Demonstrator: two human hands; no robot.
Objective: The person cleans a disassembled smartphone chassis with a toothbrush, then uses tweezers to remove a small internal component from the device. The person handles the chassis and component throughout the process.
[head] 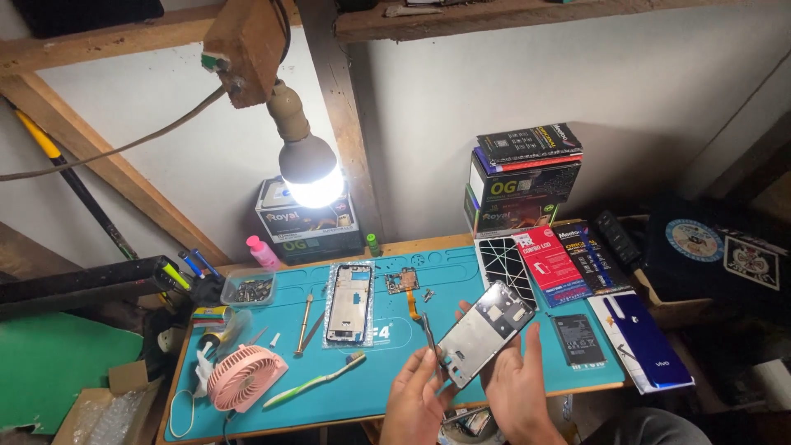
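Now right hand (517, 387) grips the silver rectangular phone frame (484, 332); left hand (414, 394) pinches thin metal tweezers (430, 335) against it

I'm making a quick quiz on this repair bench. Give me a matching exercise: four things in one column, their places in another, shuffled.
Things:
1. phone frame
2. tweezers
3. pink fan
4. battery

Places:
A. near left corner of the teal mat
B. held in the left hand
C. flat on the mat's right side
D. held in the right hand

Pairs: 1-D, 2-B, 3-A, 4-C
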